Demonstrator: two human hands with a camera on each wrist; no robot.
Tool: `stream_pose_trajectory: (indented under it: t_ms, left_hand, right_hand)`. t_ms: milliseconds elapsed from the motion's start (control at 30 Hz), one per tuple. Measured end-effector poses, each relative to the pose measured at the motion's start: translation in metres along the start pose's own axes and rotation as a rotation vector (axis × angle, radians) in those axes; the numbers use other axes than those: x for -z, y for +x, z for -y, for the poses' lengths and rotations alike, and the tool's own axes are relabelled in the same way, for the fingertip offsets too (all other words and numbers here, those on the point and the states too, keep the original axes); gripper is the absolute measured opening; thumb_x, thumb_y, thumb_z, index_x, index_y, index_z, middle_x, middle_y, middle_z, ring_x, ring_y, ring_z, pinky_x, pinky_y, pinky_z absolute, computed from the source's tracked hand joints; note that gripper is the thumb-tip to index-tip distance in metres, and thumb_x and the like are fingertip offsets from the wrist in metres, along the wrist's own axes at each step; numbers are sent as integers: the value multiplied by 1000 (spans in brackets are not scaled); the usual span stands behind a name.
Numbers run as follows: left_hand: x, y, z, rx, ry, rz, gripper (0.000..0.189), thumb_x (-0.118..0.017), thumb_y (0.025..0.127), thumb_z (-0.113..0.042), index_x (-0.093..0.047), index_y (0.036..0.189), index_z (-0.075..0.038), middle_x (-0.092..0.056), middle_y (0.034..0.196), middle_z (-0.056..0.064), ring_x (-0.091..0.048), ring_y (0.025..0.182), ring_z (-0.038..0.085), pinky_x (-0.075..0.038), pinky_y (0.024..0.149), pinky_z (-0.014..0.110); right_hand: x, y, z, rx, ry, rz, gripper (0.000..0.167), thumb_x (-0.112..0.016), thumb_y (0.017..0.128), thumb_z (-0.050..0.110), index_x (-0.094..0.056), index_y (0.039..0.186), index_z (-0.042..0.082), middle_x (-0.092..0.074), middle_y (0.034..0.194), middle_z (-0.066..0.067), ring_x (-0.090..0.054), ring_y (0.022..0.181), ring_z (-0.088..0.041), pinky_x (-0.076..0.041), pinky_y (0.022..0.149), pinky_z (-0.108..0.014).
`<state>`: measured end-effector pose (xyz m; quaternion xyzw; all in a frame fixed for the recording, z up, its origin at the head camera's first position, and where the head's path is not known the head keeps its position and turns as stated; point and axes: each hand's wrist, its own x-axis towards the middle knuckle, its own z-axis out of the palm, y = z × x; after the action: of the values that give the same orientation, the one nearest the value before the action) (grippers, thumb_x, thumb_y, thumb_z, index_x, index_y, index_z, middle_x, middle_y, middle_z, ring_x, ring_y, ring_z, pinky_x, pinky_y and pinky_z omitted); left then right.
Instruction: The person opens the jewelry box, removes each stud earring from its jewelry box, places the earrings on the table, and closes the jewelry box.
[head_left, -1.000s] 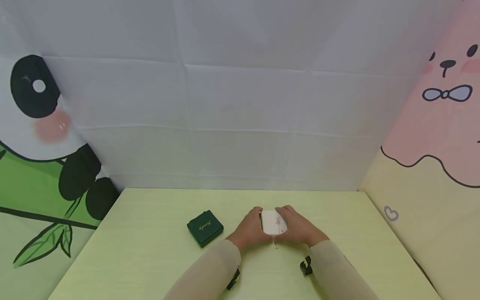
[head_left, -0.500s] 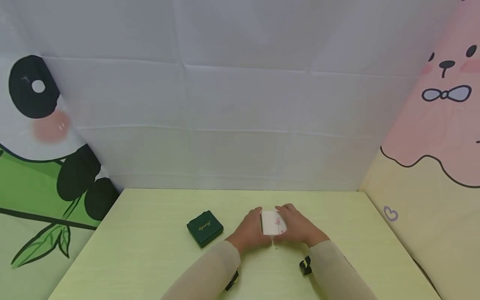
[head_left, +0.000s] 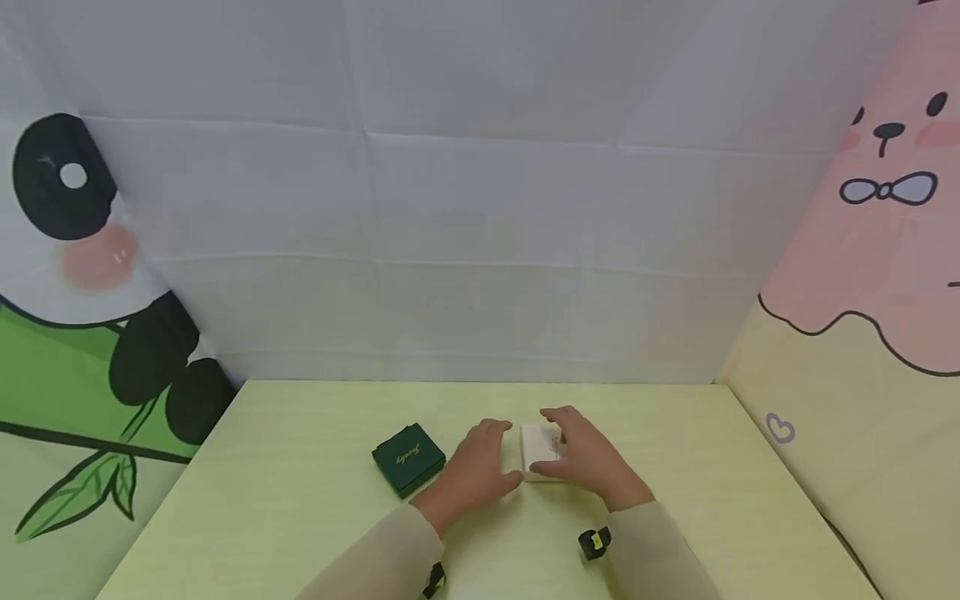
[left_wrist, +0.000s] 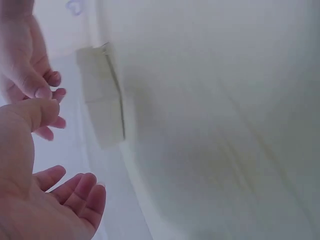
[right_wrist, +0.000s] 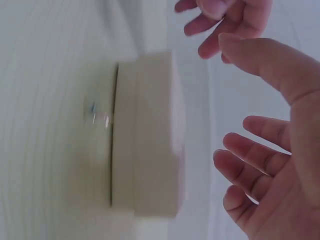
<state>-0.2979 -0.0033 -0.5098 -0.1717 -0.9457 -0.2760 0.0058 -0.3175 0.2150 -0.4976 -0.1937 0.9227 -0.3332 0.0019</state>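
Observation:
A small white box sits on the table; its lidded side shows in the right wrist view, where the box looks slightly blurred. My left hand is just left of it, apart from it, fingers loosely bent and holding nothing. My right hand hovers over the box's right side and covers part of it in the head view. In the right wrist view, its spread fingers are clear of the box. Beside the box's base lies a small, shiny, see-through thing, too blurred to name.
A dark green box with gold lettering lies on the pale yellow table, left of my left hand. White cloth hangs behind the table. Cartoon-printed panels stand at both sides.
Both hands have let go of the white box. My left hand has drawn off to the left; my right hand has lifted slightly and opened. The green box stays put.

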Motion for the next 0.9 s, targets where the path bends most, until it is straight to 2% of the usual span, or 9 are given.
stream_pose_trajectory:
  t_ms: [133, 233, 467, 567, 733, 900]
  left_hand:
    - [11, -8, 2, 52, -66, -68, 70, -78, 92, -32, -46, 149, -5, -50, 146, 13, -49, 134, 33, -45, 105, 50]
    - [17, -14, 8, 92, -91, -108, 68, -77, 93, -31, -47, 149, -7, -50, 146, 12, -50, 134, 32, -45, 105, 50]
    - [33, -32, 27, 163, -116, -196, 64, -75, 94, -30, -49, 148, -7, -51, 144, 12, -55, 126, 32, -49, 99, 51]
    - [43, -40, 36, 181, -110, -234, 64, -75, 94, -29, -49, 147, -6, -51, 145, 13, -55, 125, 32, -50, 97, 51]
    - [58, -52, 50, 205, -92, -269, 66, -75, 94, -28, -48, 149, -4, -48, 148, 16, -47, 135, 37, -46, 103, 55]
    - [63, -65, 64, 211, -84, -296, 66, -75, 94, -26, -46, 148, -2, -48, 147, 20, -44, 137, 41, -42, 105, 59]
  right_hand:
    - [-8, 2, 20, 59, 4, 6, 84, -88, 79, 41, -52, 148, 9, -56, 136, -4, -55, 99, -18, -49, 82, -38]
    - [-15, 5, 33, 89, 10, 30, 80, -86, 82, 41, -52, 148, 10, -55, 136, -1, -57, 101, -21, -50, 82, -38]
    - [-30, 11, 54, 145, -6, 91, 76, -84, 86, 34, -50, 149, 8, -54, 142, -8, -62, 105, -29, -52, 84, -39]
    - [-37, 13, 62, 154, 14, 109, 76, -83, 86, 33, -50, 150, 8, -54, 144, -8, -62, 106, -29, -52, 84, -39]
    - [-50, 16, 72, 170, 14, 116, 77, -83, 86, 35, -50, 150, 10, -53, 143, -4, -63, 106, -26, -52, 85, -36]
    - [-63, 20, 78, 199, -14, 112, 77, -84, 84, 37, -51, 149, 10, -55, 141, -5, -62, 104, -21, -52, 86, -34]
